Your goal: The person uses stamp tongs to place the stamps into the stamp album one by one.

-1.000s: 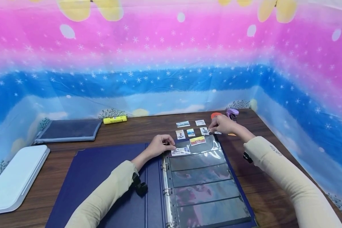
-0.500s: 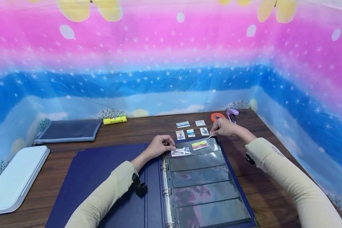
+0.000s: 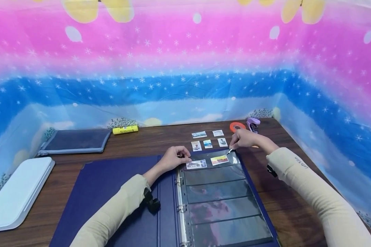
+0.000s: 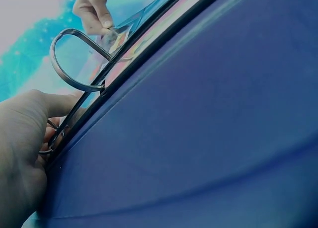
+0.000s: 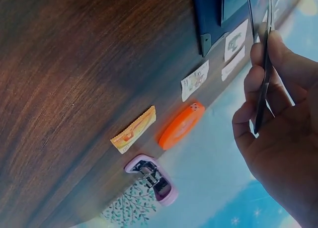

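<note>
A dark blue ring binder (image 3: 123, 192) lies unfolded, with a clear-pocket stamp page (image 3: 216, 188) on its rings. My left hand (image 3: 172, 157) pinches the page's top left corner, close to a stamp with a purple-grey picture (image 3: 196, 164) in the top pocket. My right hand (image 3: 245, 138) holds tweezers (image 5: 266, 79) between thumb and fingers. Their tip is at the right end of a yellow and red stamp (image 3: 219, 160), which lies at the top pocket. In the left wrist view, the left hand (image 4: 25, 143) is beside the metal rings (image 4: 74, 84).
Several loose stamps (image 3: 207, 143) lie behind the binder. An orange tape-like disc (image 3: 236, 126), a purple stapler (image 3: 253, 125) and an orange stamp (image 5: 134, 130) are at the right. A yellow glue stick (image 3: 125, 129), a dark zip pouch (image 3: 75, 141) and a white case (image 3: 18, 193) stand left.
The yellow and red stamp has moved right and down along the top pocket, and the tweezers in my right hand have shifted slightly with it. My left hand has stayed in place.
</note>
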Available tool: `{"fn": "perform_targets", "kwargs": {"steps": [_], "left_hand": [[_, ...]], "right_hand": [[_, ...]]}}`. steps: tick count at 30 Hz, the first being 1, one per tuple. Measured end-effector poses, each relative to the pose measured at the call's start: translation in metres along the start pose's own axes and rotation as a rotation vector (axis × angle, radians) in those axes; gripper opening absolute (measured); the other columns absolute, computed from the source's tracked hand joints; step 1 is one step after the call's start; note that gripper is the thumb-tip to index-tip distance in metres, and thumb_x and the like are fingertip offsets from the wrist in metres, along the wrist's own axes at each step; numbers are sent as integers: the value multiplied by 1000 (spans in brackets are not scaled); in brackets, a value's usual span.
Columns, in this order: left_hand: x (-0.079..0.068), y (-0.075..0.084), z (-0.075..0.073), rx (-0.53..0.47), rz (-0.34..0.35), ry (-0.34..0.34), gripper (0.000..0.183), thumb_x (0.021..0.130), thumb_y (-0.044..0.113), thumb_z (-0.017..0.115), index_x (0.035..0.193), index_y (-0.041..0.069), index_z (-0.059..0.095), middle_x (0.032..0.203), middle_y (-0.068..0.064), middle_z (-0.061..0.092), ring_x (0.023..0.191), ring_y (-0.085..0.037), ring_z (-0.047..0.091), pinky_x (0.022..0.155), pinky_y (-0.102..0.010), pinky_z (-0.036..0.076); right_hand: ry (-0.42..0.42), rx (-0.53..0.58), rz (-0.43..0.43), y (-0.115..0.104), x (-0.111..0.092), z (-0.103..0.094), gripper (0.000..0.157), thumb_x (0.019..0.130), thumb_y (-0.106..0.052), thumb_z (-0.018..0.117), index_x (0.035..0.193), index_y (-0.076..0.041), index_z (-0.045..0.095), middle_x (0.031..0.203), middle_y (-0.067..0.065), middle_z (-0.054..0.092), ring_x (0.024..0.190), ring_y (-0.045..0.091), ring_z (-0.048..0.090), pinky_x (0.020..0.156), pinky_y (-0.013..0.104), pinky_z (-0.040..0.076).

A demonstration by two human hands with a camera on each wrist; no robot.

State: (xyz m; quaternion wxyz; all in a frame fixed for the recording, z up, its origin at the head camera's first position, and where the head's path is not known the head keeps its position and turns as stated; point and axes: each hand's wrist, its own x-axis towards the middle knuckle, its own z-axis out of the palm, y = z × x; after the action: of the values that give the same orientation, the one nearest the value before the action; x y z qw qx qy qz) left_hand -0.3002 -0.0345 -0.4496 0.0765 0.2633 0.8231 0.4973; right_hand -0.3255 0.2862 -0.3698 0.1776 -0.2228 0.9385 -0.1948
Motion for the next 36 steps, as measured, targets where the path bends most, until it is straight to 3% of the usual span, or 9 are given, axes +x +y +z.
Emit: {"fn": "perform_targets", "kwargs": {"steps": [5, 9, 13, 18, 22, 26, 28, 32, 36], "left_hand": [[-2, 2, 1, 7, -14, -14, 9, 83, 15, 70, 90, 13, 66, 80, -4, 61, 70, -17, 48, 65, -27, 39], [-3, 5, 2, 11, -22, -15, 10, 83, 16, 70, 91, 12, 66, 80, -4, 60, 70, -17, 47, 66, -27, 38], [-3, 7, 3, 46, 2, 2, 12, 82, 17, 71, 92, 12, 67, 83, -4, 57, 72, -17, 45, 67, -27, 37], [-1, 10, 1, 128, 59, 17, 8, 82, 15, 71, 89, 11, 71, 91, -7, 57, 74, -16, 43, 69, -27, 36], [0, 18, -4, 278, 114, -21, 7, 82, 15, 70, 86, 9, 73, 92, -6, 59, 78, -16, 45, 73, -29, 37], [-5, 35, -5, 516, 177, -53, 11, 83, 22, 70, 86, 13, 74, 92, -4, 59, 84, -18, 47, 79, -37, 36], [-10, 43, -2, 590, 197, -94, 15, 82, 28, 70, 88, 14, 74, 92, -3, 60, 84, -18, 47, 81, -39, 34], [-20, 54, 5, 612, 186, -209, 28, 82, 34, 70, 99, 12, 70, 95, -4, 60, 83, -18, 47, 82, -40, 32], [-26, 58, 7, 605, 144, -252, 28, 82, 32, 70, 102, 12, 67, 98, -5, 59, 88, -20, 49, 85, -42, 31]], "right_hand": [[-33, 6, 13, 1, -3, -1, 13, 84, -5, 65, 93, -4, 75, 82, 9, 66, 65, 8, 46, 63, 25, 36], [-30, -18, 9, 4, -4, -2, 14, 85, -7, 65, 93, -6, 75, 89, 11, 69, 79, 16, 58, 72, 30, 44], [22, -21, 5, 11, -8, -2, 14, 85, -9, 65, 94, -8, 75, 93, 10, 71, 86, 23, 63, 75, 34, 48], [122, 42, 13, 21, -14, -4, 16, 87, -8, 63, 99, -4, 73, 92, 15, 71, 75, 24, 61, 65, 29, 44], [212, 44, -3, 23, -14, -2, 19, 88, -10, 62, 102, -3, 72, 101, 17, 71, 83, 23, 65, 68, 30, 46], [268, 72, 10, 20, -11, 4, 17, 89, -13, 62, 100, -8, 73, 102, 16, 71, 66, 15, 56, 61, 27, 41], [282, 85, 19, 17, -8, 8, 17, 89, -15, 62, 100, -9, 74, 104, 14, 71, 62, 13, 50, 60, 27, 38], [311, 91, 2, 7, 0, 15, 19, 89, -15, 62, 102, -6, 73, 105, 14, 70, 75, 18, 59, 67, 28, 43], [327, 86, -10, -6, 12, 22, 19, 89, -14, 62, 103, -5, 72, 98, 14, 69, 79, 20, 60, 69, 28, 43]]}}
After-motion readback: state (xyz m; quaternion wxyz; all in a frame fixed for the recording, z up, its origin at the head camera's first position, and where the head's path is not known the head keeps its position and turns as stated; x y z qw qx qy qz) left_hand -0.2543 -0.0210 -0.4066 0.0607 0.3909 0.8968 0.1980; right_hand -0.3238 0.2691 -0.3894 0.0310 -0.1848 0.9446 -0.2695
